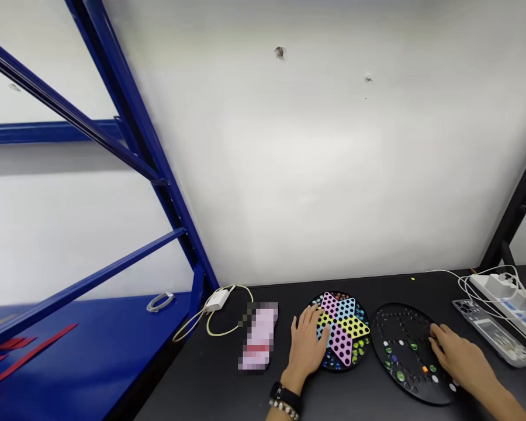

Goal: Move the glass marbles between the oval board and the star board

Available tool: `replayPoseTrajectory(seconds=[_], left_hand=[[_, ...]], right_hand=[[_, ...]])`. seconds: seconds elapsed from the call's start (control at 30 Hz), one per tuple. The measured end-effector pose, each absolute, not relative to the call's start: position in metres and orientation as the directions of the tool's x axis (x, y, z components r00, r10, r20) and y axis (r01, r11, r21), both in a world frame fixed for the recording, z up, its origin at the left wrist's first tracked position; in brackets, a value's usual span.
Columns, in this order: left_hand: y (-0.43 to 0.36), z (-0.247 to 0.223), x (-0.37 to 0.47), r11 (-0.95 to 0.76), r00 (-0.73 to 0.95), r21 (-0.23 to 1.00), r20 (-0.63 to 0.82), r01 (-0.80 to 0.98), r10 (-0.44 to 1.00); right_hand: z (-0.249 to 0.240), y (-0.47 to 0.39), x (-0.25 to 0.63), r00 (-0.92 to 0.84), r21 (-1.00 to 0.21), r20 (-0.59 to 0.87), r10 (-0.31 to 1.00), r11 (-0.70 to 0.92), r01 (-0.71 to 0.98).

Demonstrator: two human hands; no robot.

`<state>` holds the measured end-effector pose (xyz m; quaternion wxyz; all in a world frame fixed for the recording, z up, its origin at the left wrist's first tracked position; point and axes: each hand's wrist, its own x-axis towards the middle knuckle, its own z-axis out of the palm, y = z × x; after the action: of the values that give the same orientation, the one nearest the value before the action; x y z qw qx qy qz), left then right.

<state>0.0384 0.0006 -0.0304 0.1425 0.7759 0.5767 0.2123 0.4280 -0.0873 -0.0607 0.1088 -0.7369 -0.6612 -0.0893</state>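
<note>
One round star-patterned board (342, 332), no long axis, lay right of the left hand's (305, 339) outspread, unclenched fingers, its edge beneath them. One black round board (390, 328), just beside, sat nearer the right hand (458, 354), fingers bent over its right side, grip indeterminable. Black counter (219, 377) carried both, against a white wall (307, 175).

Palm down, the left hand (305, 344) is lying with its fingers (308, 317) extended; the right forearm (504, 397) is slanting inward, the right hand (462, 355) holding loosely bent.
</note>
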Motion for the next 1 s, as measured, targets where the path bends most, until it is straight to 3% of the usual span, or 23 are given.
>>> replayPoseTrajectory(seconds=[0.17, 0.3, 0.5, 0.67, 0.8, 1.0], left_hand=[[0.0, -0.031, 0.038, -0.302, 0.247, 0.477, 0.177, 0.825, 0.953], [0.001, -0.032, 0.038, -0.314, 0.246, 0.473, 0.202, 0.823, 0.948], [0.001, -0.033, 0.038, -0.317, 0.246, 0.476, 0.206, 0.821, 0.947], [0.0, -0.033, 0.038, -0.316, 0.24, 0.477, 0.215, 0.82, 0.947], [0.001, -0.035, 0.038, -0.311, 0.236, 0.469, 0.213, 0.826, 0.948], [0.001, -0.035, 0.037, -0.323, 0.242, 0.472, 0.226, 0.82, 0.944]], right_hand=[[-0.043, -0.108, 0.413, 0.131, -0.323, 0.163, 0.978, -0.073, 0.944], [-0.031, -0.113, 0.397, 0.092, -0.432, 0.157, 0.983, -0.016, 0.902], [-0.055, -0.098, 0.383, 0.031, -0.352, 0.301, 0.953, 0.081, 0.933], [-0.064, -0.083, 0.379, -0.023, -0.267, 0.23, 0.973, 0.086, 0.96], [-0.049, -0.079, 0.359, -0.112, -0.326, 0.16, 0.981, 0.16, 0.932], [-0.031, -0.084, 0.324, -0.202, -0.378, 0.231, 0.952, 0.279, 0.883]])
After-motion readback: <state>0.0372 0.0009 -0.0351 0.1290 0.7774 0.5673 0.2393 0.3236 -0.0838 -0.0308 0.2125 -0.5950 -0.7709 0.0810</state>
